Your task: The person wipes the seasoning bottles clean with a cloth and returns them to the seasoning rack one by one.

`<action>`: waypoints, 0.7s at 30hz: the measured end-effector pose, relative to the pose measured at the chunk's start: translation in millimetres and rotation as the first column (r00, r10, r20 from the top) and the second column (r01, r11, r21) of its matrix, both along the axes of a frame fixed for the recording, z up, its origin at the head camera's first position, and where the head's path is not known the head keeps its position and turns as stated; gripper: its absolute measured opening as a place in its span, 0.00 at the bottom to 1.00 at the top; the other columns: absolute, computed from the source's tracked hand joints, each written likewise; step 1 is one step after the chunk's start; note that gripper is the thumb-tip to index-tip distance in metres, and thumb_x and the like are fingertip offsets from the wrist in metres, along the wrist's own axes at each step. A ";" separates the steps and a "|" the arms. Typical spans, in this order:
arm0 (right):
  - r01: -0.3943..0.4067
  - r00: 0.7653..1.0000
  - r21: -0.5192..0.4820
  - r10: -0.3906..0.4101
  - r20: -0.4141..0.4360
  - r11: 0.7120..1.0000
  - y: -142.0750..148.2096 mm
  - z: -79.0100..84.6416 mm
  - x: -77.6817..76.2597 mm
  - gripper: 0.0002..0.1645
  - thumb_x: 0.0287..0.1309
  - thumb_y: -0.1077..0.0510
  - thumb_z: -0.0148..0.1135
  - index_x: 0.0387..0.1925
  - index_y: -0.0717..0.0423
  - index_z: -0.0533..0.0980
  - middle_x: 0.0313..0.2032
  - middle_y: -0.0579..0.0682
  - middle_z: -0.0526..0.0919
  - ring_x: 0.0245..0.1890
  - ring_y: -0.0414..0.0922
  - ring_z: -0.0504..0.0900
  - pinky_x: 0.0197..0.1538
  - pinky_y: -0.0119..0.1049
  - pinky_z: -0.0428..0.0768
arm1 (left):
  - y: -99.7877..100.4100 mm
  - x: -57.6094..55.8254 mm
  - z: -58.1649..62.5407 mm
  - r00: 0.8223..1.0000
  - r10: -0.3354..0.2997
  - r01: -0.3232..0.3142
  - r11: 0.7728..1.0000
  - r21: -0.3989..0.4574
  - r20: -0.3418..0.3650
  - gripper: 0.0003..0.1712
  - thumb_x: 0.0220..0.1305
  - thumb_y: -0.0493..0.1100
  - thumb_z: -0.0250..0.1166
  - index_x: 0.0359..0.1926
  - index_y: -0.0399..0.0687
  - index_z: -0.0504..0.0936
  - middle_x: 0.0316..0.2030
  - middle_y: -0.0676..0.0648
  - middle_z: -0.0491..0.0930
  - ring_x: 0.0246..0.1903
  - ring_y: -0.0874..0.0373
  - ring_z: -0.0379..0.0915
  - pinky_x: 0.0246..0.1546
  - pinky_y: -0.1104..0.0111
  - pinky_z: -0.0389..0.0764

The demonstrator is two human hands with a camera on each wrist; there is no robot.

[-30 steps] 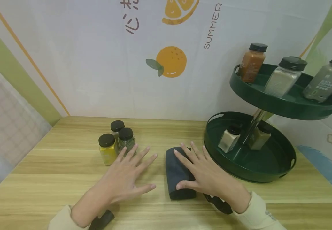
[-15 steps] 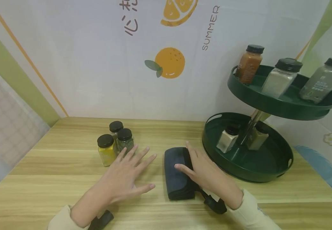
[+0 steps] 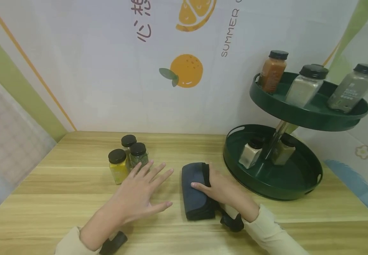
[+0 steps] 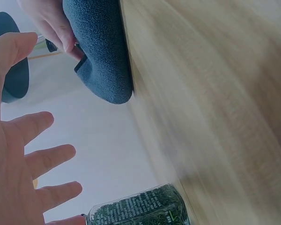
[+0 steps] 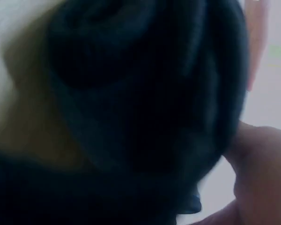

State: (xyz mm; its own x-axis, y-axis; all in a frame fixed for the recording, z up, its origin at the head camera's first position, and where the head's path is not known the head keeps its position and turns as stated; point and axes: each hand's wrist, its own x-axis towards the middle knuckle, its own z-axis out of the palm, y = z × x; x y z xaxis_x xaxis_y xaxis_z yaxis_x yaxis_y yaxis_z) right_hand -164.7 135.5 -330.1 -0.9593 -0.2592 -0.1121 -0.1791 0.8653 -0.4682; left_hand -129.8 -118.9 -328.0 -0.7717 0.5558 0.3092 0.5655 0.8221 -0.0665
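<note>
A folded dark blue towel with a black edge lies on the wooden table, and the left wrist view shows its fuzzy side. My right hand grips it from the right, the thumb across its top and the other fingers down its far side, mostly hidden. In the right wrist view the towel's folded end fills most of the picture, dark and blurred. My left hand is spread over the table left of the towel, holding nothing. Just beyond its fingertips stands a jar of green herbs.
Beside the herb jar are a yellow spice jar and another black-lidded jar. A green two-tier rack stands at the right, its lower tray and upper tray bearing several spice jars. A printed curtain hangs behind the table.
My right hand has gone from fingers spread over the towel to gripping its right side, thumb on top. The left hand stays spread in place. The head view has shifted slightly.
</note>
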 end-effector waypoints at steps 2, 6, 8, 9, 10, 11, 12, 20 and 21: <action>-0.005 1.000 -0.019 0.005 0.015 1.000 -1.3 -2.7 -1.4 0.64 0.53 0.31 0.55 0.68 0.73 0.39 0.64 0.73 0.57 0.64 0.64 0.61 0.62 0.56 0.65 | 0.9 0.1 0.2 1.000 0.001 -0.001 1.000 0.003 0.008 0.45 0.55 0.76 0.47 0.70 0.64 0.56 0.69 0.50 0.59 0.68 0.43 0.52 0.66 0.46 0.53; -0.011 1.000 -0.044 0.012 0.022 0.999 -3.2 -5.9 -1.6 0.66 0.52 0.33 0.58 0.68 0.73 0.36 0.64 0.74 0.56 0.64 0.64 0.61 0.63 0.56 0.65 | 2.3 0.1 -0.5 1.000 -0.001 0.001 1.000 0.005 0.015 0.45 0.54 0.76 0.48 0.70 0.63 0.56 0.68 0.50 0.59 0.68 0.43 0.52 0.66 0.46 0.52; -0.012 0.999 -0.066 0.014 0.031 0.998 -3.9 -7.5 -1.7 0.66 0.52 0.34 0.59 0.68 0.72 0.35 0.65 0.73 0.55 0.65 0.64 0.59 0.63 0.56 0.64 | 1.6 0.1 -1.6 1.000 0.000 0.000 1.000 0.001 0.008 0.45 0.54 0.76 0.49 0.69 0.63 0.57 0.68 0.50 0.60 0.68 0.43 0.53 0.66 0.45 0.52; -0.012 0.999 -0.079 0.015 0.036 0.997 -3.7 -8.1 -2.0 0.66 0.52 0.35 0.60 0.69 0.71 0.35 0.66 0.72 0.53 0.66 0.64 0.58 0.64 0.56 0.63 | 1.4 -0.2 -2.2 1.000 0.001 -0.001 1.000 -0.003 0.003 0.45 0.54 0.76 0.49 0.69 0.63 0.57 0.68 0.49 0.60 0.68 0.43 0.53 0.66 0.45 0.51; -0.013 0.999 -0.095 0.017 0.037 0.995 -3.3 -8.5 -2.4 0.66 0.52 0.36 0.61 0.69 0.71 0.35 0.67 0.72 0.52 0.66 0.63 0.57 0.64 0.56 0.62 | 1.3 -0.4 -2.6 1.000 0.001 -0.001 1.000 -0.006 -0.003 0.46 0.54 0.76 0.49 0.69 0.63 0.57 0.68 0.49 0.61 0.67 0.43 0.54 0.66 0.44 0.51; -0.013 0.999 -0.109 0.017 0.039 0.994 -2.8 -8.9 -3.0 0.66 0.52 0.37 0.62 0.69 0.71 0.35 0.67 0.71 0.51 0.66 0.63 0.57 0.64 0.56 0.62 | 1.3 -0.8 -2.9 1.000 0.002 -0.002 1.000 -0.010 -0.008 0.46 0.54 0.76 0.49 0.69 0.63 0.57 0.68 0.49 0.61 0.67 0.43 0.54 0.66 0.44 0.51; -0.011 0.999 -0.122 0.017 0.043 0.992 -2.3 -9.2 -3.5 0.66 0.51 0.37 0.63 0.69 0.70 0.34 0.68 0.71 0.50 0.67 0.63 0.57 0.64 0.56 0.62 | 1.2 -1.1 -3.1 1.000 0.002 -0.002 1.000 -0.012 -0.013 0.46 0.54 0.76 0.49 0.69 0.63 0.58 0.67 0.49 0.62 0.67 0.43 0.54 0.66 0.44 0.51; 0.052 0.995 -0.276 -0.027 0.094 0.960 -2.2 -15.7 -11.4 0.69 0.46 0.47 0.71 0.69 0.69 0.33 0.65 0.73 0.55 0.63 0.64 0.62 0.62 0.56 0.65 | 0.4 -1.8 -4.0 1.000 0.003 -0.003 1.000 -0.016 -0.020 0.46 0.54 0.76 0.50 0.69 0.62 0.58 0.67 0.49 0.62 0.67 0.43 0.54 0.66 0.44 0.51; 0.066 0.994 -0.303 -0.036 0.101 0.951 -2.6 -16.1 -12.1 0.69 0.45 0.49 0.72 0.69 0.70 0.33 0.64 0.73 0.57 0.63 0.64 0.63 0.61 0.57 0.65 | 0.4 -1.9 -4.0 1.000 0.002 -0.002 1.000 -0.015 -0.020 0.46 0.54 0.75 0.50 0.69 0.62 0.58 0.67 0.49 0.62 0.67 0.42 0.54 0.66 0.44 0.51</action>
State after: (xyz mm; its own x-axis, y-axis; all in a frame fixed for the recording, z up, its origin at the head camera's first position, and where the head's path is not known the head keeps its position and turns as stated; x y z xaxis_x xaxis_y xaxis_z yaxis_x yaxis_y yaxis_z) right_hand -176.7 132.9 -346.2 -0.9612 -0.2460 -0.1248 -0.0814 0.6850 -0.7240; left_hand -131.7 -118.6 -332.0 -0.7664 0.5589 0.3165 0.5623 0.8220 -0.0902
